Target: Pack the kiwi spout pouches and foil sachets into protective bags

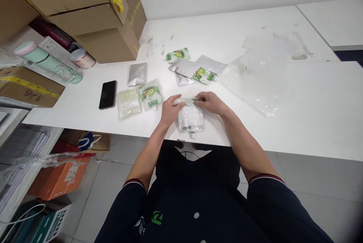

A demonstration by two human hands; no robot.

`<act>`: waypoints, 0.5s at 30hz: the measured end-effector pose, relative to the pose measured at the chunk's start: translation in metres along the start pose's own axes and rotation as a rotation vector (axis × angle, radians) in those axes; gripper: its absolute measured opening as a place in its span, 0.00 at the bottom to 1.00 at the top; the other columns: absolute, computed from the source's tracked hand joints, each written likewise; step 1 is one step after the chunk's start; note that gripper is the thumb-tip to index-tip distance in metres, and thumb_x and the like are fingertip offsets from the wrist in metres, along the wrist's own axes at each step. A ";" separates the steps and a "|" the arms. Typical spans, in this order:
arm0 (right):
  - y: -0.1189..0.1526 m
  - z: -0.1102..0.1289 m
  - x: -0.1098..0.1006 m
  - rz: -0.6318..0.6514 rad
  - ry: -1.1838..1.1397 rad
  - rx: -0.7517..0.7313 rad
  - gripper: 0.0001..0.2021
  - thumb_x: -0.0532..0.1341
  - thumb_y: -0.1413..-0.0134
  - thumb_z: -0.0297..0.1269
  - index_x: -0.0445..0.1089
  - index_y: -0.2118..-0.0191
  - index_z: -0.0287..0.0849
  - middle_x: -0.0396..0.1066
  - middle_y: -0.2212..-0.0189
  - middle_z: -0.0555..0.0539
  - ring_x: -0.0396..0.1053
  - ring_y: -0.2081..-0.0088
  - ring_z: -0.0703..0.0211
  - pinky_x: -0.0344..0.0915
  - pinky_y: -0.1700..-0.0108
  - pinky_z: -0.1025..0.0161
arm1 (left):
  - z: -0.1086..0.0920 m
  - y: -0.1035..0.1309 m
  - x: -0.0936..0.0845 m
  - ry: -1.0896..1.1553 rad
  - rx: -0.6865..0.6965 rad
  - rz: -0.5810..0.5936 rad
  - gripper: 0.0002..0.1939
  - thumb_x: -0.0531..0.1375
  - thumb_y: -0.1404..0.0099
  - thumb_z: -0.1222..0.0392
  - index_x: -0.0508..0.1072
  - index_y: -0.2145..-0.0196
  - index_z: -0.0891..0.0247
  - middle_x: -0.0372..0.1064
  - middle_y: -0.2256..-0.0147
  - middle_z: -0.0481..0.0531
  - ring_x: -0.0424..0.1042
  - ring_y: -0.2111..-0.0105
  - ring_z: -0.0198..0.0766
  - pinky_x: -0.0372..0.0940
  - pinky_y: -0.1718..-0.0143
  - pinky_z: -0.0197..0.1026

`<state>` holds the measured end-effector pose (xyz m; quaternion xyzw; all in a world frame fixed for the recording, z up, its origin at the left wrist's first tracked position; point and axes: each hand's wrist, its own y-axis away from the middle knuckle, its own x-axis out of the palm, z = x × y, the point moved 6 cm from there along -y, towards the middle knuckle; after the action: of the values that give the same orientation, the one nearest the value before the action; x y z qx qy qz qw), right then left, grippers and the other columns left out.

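A clear plastic-wrapped spouted pouch (pixel 191 118) lies at the front edge of the white table, its white cap toward me. My left hand (pixel 171 109) pinches its upper left corner, and my right hand (pixel 210 103) grips the upper right edge. Left of them are a green fruit-print pouch (pixel 151 94), a clear packet of pale green contents (pixel 129 103) and a silver packet (pixel 137 74). Beyond my hands lie silver pouches (pixel 185 67), with one small fruit-print pouch (pixel 203 75) on top and another (pixel 178 55) behind.
A black phone (pixel 108 94) lies at the left. Cardboard boxes (pixel 110 42), a mint bottle (pixel 53 65) and a tin (pixel 82 59) stand at the far left. Clear plastic bags (pixel 255 76) spread over the table's right side. An orange box (pixel 61 176) is below.
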<state>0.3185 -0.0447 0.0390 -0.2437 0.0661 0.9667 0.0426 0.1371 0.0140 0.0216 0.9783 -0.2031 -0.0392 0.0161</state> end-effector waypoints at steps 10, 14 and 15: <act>0.000 0.009 0.016 -0.044 -0.266 -0.113 0.09 0.60 0.48 0.42 0.65 0.64 0.44 0.65 0.72 0.52 0.61 0.70 0.62 0.59 0.67 0.63 | -0.017 0.003 -0.011 -0.144 0.100 -0.080 0.17 0.67 0.43 0.49 0.64 0.72 0.61 0.64 0.72 0.46 0.63 0.72 0.32 0.60 0.69 0.37; -0.003 0.000 0.017 -0.200 -0.197 -0.064 0.08 0.60 0.49 0.41 0.63 0.65 0.44 0.64 0.72 0.53 0.61 0.69 0.61 0.59 0.66 0.63 | 0.004 0.010 0.008 0.221 -0.054 0.032 0.22 0.69 0.46 0.46 0.66 0.64 0.61 0.69 0.69 0.46 0.69 0.69 0.34 0.65 0.64 0.39; -0.003 -0.002 0.017 -0.230 -0.167 -0.044 0.08 0.59 0.49 0.40 0.63 0.65 0.44 0.65 0.72 0.53 0.61 0.69 0.61 0.59 0.65 0.63 | 0.008 0.012 0.013 0.262 -0.081 0.087 0.24 0.70 0.48 0.47 0.67 0.61 0.62 0.71 0.67 0.48 0.70 0.67 0.36 0.66 0.62 0.41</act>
<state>0.3047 -0.0413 0.0287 -0.1694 0.0128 0.9735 0.1532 0.1432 -0.0020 0.0136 0.9638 -0.2396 0.0817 0.0836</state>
